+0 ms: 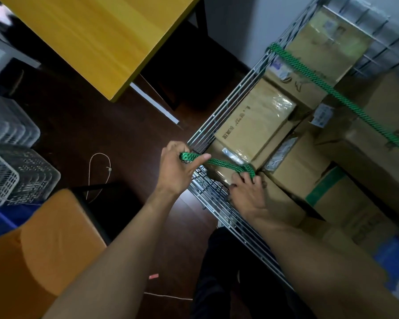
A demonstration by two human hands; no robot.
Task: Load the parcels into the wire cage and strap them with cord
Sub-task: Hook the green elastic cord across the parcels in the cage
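The wire cage [224, 111] stands at the right, packed with several brown cardboard parcels [256, 125]. A green braided cord [313, 77] runs diagonally across the parcel tops from the far corner post toward the right edge. A second stretch of the green cord [219, 162] spans the cage's near corner. My left hand [177, 169] grips one end of it at the corner post, thumb laid along the cord. My right hand [249, 192] pinches the other end against a parcel's top.
A yellow table [97, 40] stands at the upper left over a dark wooden floor. White and grey plastic crates [14, 171] and a blue bin [2, 219] sit at the left, an orange seat [32, 249] below them. Thin string [97, 171] lies on the floor.
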